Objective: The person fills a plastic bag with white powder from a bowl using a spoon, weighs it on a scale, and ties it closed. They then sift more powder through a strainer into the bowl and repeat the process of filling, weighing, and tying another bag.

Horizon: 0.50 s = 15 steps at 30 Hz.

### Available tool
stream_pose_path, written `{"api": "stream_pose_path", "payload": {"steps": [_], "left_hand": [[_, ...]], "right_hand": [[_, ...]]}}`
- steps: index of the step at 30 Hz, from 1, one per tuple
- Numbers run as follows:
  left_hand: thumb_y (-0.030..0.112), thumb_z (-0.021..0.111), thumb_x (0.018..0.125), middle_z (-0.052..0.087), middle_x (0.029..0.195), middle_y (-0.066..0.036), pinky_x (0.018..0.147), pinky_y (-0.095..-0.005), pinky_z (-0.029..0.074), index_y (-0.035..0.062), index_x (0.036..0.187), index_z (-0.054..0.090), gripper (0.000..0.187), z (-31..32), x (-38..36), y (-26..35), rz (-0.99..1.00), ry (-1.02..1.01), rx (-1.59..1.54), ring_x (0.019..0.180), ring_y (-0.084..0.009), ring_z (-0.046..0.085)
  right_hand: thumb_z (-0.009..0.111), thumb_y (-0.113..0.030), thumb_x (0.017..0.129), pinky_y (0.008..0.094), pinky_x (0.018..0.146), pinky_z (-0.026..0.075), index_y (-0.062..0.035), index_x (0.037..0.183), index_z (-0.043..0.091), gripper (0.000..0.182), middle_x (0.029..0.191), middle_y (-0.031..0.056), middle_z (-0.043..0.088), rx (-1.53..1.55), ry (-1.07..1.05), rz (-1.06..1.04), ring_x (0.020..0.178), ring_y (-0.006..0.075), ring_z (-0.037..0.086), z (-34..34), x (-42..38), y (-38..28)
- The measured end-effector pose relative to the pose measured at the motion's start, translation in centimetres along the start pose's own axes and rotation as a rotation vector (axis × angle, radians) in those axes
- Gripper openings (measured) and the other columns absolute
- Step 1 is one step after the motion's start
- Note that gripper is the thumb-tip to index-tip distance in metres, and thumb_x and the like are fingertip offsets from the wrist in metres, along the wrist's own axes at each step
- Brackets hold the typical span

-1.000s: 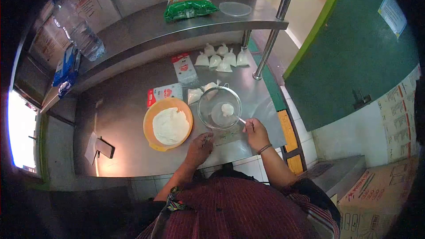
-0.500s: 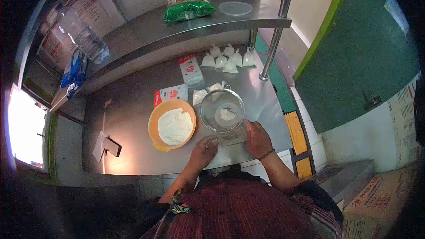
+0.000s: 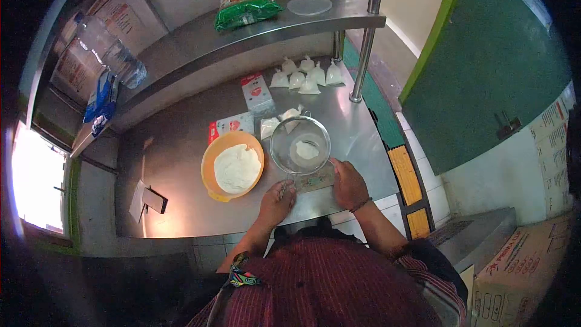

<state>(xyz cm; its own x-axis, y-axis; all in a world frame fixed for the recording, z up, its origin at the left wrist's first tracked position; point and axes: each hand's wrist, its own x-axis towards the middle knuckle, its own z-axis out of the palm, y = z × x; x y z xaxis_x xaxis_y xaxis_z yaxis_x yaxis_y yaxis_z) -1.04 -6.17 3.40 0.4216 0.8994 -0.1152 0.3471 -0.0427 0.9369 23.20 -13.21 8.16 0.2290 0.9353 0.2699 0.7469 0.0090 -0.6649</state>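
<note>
A round wire-mesh sieve (image 3: pixel 283 160) with a metal rim hangs over the steel table, a small patch of white powder (image 3: pixel 307 149) showing in its middle. My left hand (image 3: pixel 277 201) is closed around the sieve's handle at the near side. At the right of the rim, my right hand (image 3: pixel 351 186) has curled fingers and seems to grip the edge; its fingertips are partly hidden. An orange bowl (image 3: pixel 207 177) to the left holds a heap of white powder (image 3: pixel 238 168). Below the sieve, between my hands, lies a flat, patterned item (image 3: pixel 318 180) that I cannot identify.
Tied bags of white powder (image 3: pixel 308 85) stand at the back; more bags (image 3: pixel 269 127) sit behind the sieve. Two red-and-white packets (image 3: pixel 257 94) lie nearby. A phone on a stand (image 3: pixel 155 201) is at left. Above runs a steel shelf (image 3: pixel 200 48) with a green bag (image 3: pixel 248 15).
The view has shifted slightly. Both hands remain at the sieve, and my right hand sits a little lower against its rim. The powder patch in the mesh looks slightly different in shape.
</note>
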Motion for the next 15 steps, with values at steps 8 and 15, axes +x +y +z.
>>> {"api": "stream_pose_path", "payload": {"steps": [8, 15], "left_hand": [[0.022, 0.061, 0.098, 0.06, 0.067, -0.002, 0.057, -0.0284, 0.046, 0.0008, 0.118, 0.062, 0.029, -0.3, -1.4, 4.0, -0.075, -0.024, -0.032, 0.059, -0.0099, 0.054], [0.02, 0.059, 0.099, 0.058, 0.066, 0.001, 0.055, -0.0261, 0.043, -0.0008, 0.122, 0.06, 0.031, -0.3, -1.0, 2.9, -0.028, -0.073, 0.032, 0.058, -0.008, 0.051]], "right_hand": [[0.047, -0.009, 0.094, 0.0486, 0.084, 0.05, -0.0034, 0.127, 0.055, 0.034, 0.102, 0.0227, 0.061, 0.0, -0.028, 0.014, 0.096, 0.0403, 0.061, 0.9, 0.0, 0.3], [0.045, -0.007, 0.094, 0.0485, 0.082, 0.05, -0.0043, 0.127, 0.055, 0.035, 0.099, 0.0215, 0.06, 0.022, 0.032, -0.053, 0.093, 0.0396, 0.06, 0.8, -0.4, -0.5]]}}
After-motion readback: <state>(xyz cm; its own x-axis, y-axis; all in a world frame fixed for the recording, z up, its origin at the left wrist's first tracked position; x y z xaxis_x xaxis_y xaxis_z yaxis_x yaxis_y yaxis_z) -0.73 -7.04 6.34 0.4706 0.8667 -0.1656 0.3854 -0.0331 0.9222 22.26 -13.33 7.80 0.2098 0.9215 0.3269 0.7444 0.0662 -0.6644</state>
